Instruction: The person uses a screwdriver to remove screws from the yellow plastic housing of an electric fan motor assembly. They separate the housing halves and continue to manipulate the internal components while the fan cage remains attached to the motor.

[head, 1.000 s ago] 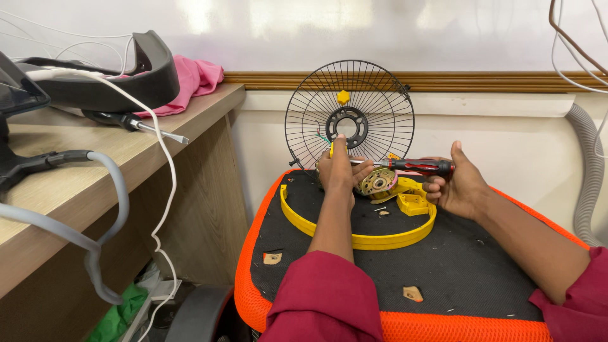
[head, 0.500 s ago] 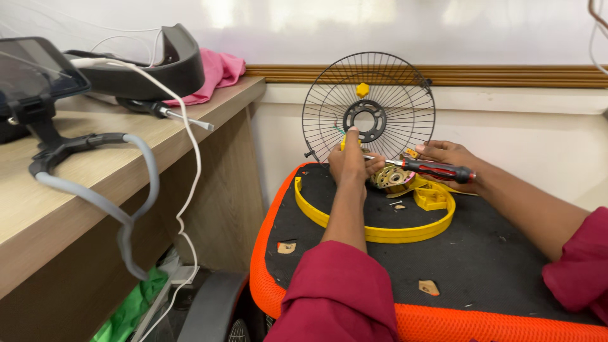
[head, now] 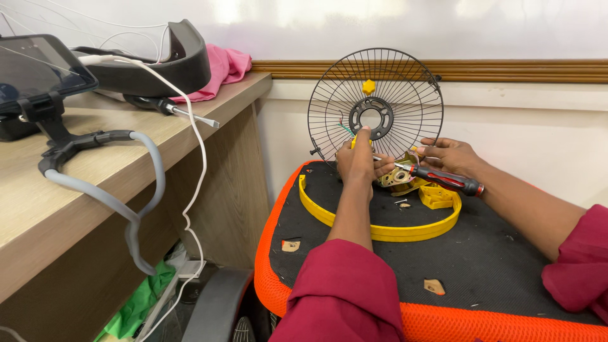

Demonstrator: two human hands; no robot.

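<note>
On black pad, left hand (head: 358,161) gripping motor (head: 398,177), right hand (head: 451,156) holding screwdriver (head: 446,180)

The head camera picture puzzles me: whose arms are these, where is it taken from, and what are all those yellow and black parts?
No machine here: the camera sits on a person's head and looks down at their own two arms in dark red sleeves. The left hand steadies a small metal motor part; the right hand holds a screwdriver with a red and black handle, its tip at that part. They work on a black cushion with an orange rim. On it lie a yellow plastic ring and a yellow bracket; a round black wire fan guard stands upright behind. The wooden desk at the left carries a phone holder, another screwdriver and a pink cloth.
</note>
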